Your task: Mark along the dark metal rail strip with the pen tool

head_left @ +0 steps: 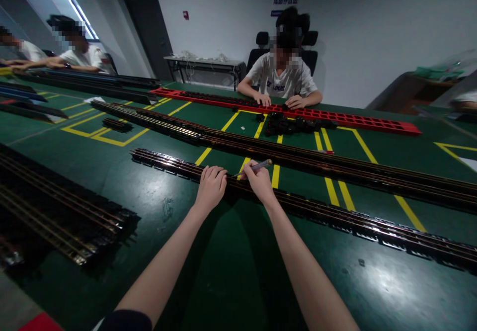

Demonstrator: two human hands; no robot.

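Across the table in front of me lies a long black track strip point(331, 211) with shiny metal lines along it. My left hand point(211, 188) is on it, fingers bent over the strip and close together. My right hand point(258, 178) is closed around a slim screwdriver point(265, 163) with a see-through handle. Its thin shaft points left, to the strip beside my left fingertips. Whether the tip touches the strip is too small to tell. My palms hide part of the strip.
Behind it runs a second long strip bundle point(298, 158). More strips point(63, 206) lie at the left, near a short piece point(117, 124). Across the green table point(231, 266), a person point(283, 75) handles small black parts point(279, 124) at a red slotted rail point(372, 123). Other people sit far left.
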